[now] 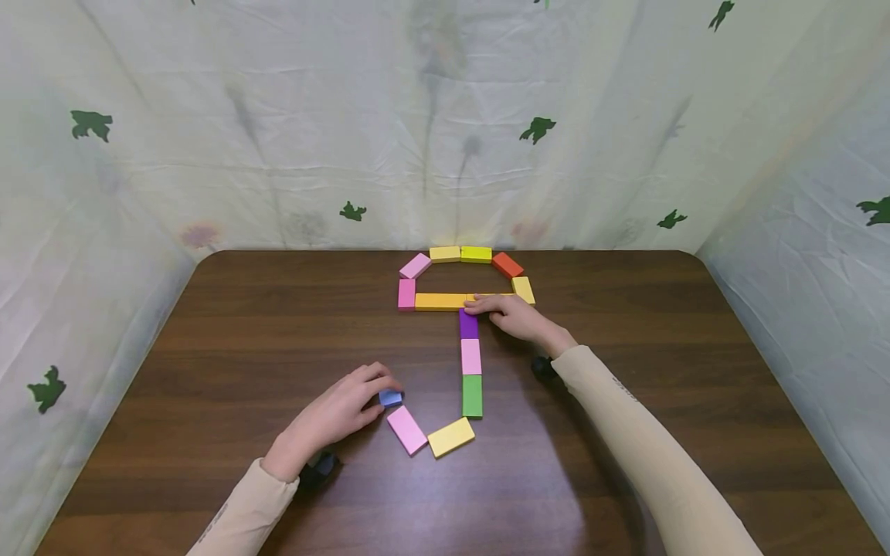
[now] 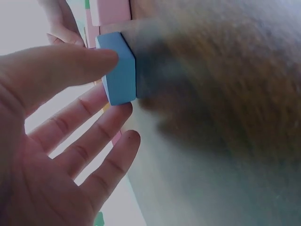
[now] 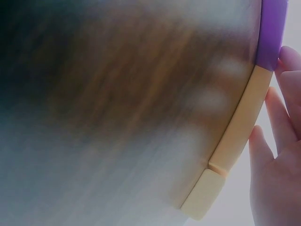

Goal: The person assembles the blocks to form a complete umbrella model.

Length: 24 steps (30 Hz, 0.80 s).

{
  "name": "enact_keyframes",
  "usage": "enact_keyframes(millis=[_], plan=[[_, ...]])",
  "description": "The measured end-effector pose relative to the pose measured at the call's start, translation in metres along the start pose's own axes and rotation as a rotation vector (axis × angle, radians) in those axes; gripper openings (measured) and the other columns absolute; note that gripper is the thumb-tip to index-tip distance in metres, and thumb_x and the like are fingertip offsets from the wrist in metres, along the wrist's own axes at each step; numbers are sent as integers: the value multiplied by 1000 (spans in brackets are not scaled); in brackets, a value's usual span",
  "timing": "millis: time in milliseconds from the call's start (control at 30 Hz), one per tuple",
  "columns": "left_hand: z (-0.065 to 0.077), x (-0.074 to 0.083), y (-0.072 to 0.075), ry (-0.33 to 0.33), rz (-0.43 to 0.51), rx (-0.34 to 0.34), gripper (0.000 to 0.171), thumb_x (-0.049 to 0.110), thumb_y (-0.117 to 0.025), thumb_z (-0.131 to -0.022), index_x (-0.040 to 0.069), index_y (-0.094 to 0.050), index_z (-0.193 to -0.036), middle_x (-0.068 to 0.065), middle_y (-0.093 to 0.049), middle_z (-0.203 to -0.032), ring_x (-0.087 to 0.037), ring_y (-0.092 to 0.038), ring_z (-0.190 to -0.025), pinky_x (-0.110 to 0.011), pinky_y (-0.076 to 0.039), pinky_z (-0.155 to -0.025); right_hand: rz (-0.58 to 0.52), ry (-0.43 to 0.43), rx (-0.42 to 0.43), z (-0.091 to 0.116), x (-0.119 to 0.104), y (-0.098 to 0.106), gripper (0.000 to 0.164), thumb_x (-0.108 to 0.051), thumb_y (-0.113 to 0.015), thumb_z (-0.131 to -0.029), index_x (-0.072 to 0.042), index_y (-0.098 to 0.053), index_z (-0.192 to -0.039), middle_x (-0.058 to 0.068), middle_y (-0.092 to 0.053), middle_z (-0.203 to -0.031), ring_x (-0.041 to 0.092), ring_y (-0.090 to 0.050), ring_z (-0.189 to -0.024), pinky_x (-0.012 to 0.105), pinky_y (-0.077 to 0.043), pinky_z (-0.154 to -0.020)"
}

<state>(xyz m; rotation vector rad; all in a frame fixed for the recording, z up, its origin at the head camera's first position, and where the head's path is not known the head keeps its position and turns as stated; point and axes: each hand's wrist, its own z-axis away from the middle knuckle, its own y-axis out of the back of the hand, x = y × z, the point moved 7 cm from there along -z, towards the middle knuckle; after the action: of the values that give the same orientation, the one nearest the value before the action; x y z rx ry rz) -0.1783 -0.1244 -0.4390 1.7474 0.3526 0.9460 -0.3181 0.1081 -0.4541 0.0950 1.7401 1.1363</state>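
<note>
Thumb and fingers of my left hand [image 1: 344, 405] pinch a small blue block [image 1: 391, 399] at the lower left end of a line of coloured blocks. In the left wrist view the thumb lies across the blue block [image 2: 123, 77] as it sits on the table. Beside it is a pink block [image 1: 406, 431], then a pale yellow block [image 1: 451, 438]. My right hand [image 1: 514, 316] rests with extended fingers where a purple block [image 1: 469, 324] meets the orange blocks [image 1: 440, 302]. In the right wrist view its fingertips touch along the purple and orange blocks' edges.
Below the purple block run a pink block [image 1: 470, 357] and a green block [image 1: 472, 396]. Behind the orange bar, pink, yellow and red blocks [image 1: 507, 266] form an arch near the table's back edge. A pale curtain [image 1: 299, 116] hangs behind the brown table [image 1: 278, 324].
</note>
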Motion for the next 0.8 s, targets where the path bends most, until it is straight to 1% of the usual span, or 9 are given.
enact_keyframes(millis=[200, 467, 800], plan=[[1, 0, -1, 32, 21, -51, 31, 5, -73, -83, 10, -66, -113, -1, -56, -106, -16, -54, -93, -36, -51, -84, -2, -2, -2, 0, -1, 0, 42, 8, -44, -91, -6, -65, -125, 11, -55, -134, 22, -42, -132, 40, -32, -107], [2, 2, 0, 4, 14, -49, 31, 3, -73, -82, 11, -67, -111, 0, -56, -104, -15, -55, -92, -35, -50, -82, -10, -8, -3, 0, 0, 0, 42, 8, -45, -91, -7, -64, -125, 10, -56, -134, 22, -42, -132, 40, -33, -106], [3, 1, 0, 10, 13, -67, 31, 6, -72, -84, 12, -65, -114, 0, -56, -106, -15, -54, -93, -36, -50, -83, -2, -12, -6, 0, -3, 1, 42, 8, -44, -91, -7, -64, -125, 10, -56, -134, 22, -42, -132, 40, -33, -107]])
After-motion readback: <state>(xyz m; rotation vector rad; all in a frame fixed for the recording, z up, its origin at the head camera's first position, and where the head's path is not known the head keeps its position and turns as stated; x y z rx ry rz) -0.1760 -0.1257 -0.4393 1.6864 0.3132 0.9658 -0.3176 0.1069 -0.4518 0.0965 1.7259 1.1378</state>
